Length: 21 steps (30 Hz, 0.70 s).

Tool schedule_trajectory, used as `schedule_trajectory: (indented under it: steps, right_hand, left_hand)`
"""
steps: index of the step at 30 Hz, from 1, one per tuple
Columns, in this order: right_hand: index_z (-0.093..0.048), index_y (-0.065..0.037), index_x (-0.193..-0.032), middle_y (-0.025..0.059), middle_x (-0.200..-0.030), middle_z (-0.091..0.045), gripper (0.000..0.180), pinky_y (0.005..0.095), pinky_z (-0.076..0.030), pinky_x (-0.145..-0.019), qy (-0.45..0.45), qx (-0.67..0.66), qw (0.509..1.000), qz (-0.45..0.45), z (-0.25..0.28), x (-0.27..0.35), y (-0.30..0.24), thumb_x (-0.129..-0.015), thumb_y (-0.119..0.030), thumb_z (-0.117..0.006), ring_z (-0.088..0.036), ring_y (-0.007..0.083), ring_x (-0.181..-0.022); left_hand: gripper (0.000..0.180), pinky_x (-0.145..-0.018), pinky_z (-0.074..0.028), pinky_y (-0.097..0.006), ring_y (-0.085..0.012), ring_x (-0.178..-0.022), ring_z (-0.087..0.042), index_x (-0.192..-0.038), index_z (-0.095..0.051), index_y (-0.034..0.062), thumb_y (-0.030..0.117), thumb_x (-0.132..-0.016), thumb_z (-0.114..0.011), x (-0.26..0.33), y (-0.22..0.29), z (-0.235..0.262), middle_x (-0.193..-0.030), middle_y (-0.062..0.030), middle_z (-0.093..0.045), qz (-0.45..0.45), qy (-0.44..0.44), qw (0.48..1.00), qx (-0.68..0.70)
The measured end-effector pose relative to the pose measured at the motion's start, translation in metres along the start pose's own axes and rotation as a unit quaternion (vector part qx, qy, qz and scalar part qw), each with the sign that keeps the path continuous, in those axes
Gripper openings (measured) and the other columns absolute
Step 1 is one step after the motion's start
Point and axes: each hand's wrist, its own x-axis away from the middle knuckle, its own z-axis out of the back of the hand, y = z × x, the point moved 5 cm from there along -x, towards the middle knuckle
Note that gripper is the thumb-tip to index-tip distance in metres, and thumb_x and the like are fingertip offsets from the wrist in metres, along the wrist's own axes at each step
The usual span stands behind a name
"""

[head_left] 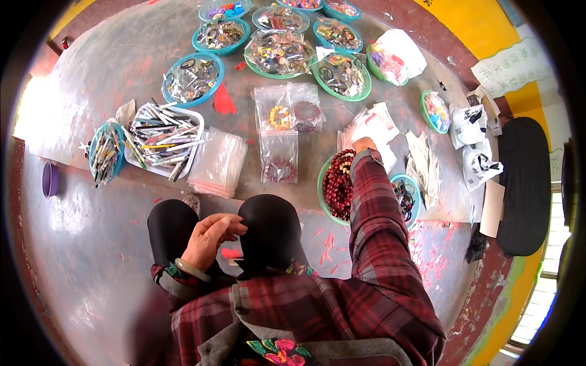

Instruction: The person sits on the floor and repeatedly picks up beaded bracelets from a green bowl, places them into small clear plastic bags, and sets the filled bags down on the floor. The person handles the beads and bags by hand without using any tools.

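My left hand (209, 240), with a pale bangle at the wrist, hovers between my knees, fingers loosely bent and nothing visible in them. My right arm stretches forward past a green bowl (321, 198) of dark red bead strings (337, 188). At its end, my right hand (365, 144) reaches the pile of clear plastic bags (379, 127); the fingers are hidden. In front of me lie three bagged bracelets: a yellow bead bracelet (280, 118), a dark red one (307, 114) behind, and another dark red bracelet (280, 169) nearer.
A white basket of pens (199, 137) and a blue basket of pens (99, 177) stand left, beside stacked clear bags (218, 163). Several bowls of bagged trinkets (279, 53) fill the far side. Right are a small bowl of dark items (416, 204) and white plastic bags (478, 165).
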Motion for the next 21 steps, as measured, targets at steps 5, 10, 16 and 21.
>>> schedule_trajectory:
  steps: [5,10,16,21]
  right_hand:
    - [-0.071,-0.008,-0.092,0.0125,-0.099,-0.067,0.019,0.0389,-0.052,-0.075,0.021,0.277,0.930,0.241,-0.013,-0.008,-0.006,-0.081,-0.010,-0.056,-0.065,0.0275,-0.090]
    - [-0.072,-0.009,-0.089,0.0119,-0.093,-0.068,0.020,0.0389,-0.053,-0.073,0.061,0.312,0.916,0.246,0.002,-0.003,0.021,-0.080,-0.012,-0.055,-0.066,0.0292,-0.088]
    - [-0.072,-0.010,-0.078,0.0109,-0.076,-0.067,0.024,0.0379,-0.052,-0.059,0.325,0.241,0.909,0.100,0.027,-0.016,0.112,-0.070,-0.032,-0.069,-0.067,0.0266,-0.071]
    - [-0.066,0.001,-0.085,0.0077,-0.073,-0.064,0.017,0.0287,-0.048,-0.060,0.203,-0.535,0.814,0.103,0.074,0.046,0.118,-0.083,-0.012,-0.055,-0.062,0.0170,-0.066]
  left_hand:
    - [0.034,-0.078,-0.046,-0.029,-0.0176,-0.087,-0.062,-0.109,-0.058,-0.0022,0.027,-0.095,-0.047,-0.001,0.000,0.000,-0.094,-0.0123,-0.067,-0.003,0.006,1.000,-0.001]
    - [0.034,-0.077,-0.045,-0.028,-0.0164,-0.085,-0.061,-0.109,-0.058,-0.0027,0.026,-0.095,-0.045,0.001,-0.002,-0.002,-0.093,-0.0116,-0.067,-0.007,0.009,1.000,-0.018]
    - [0.033,-0.076,-0.046,-0.028,-0.0154,-0.084,-0.060,-0.109,-0.058,-0.0026,0.023,-0.096,-0.042,0.000,-0.002,-0.002,-0.094,-0.0111,-0.066,-0.026,-0.014,0.999,-0.027]
    - [0.030,-0.074,-0.046,-0.027,-0.0151,-0.084,-0.060,-0.108,-0.059,-0.0013,0.021,-0.096,-0.042,0.006,-0.006,0.002,-0.094,-0.0101,-0.066,-0.048,-0.019,0.999,-0.016]
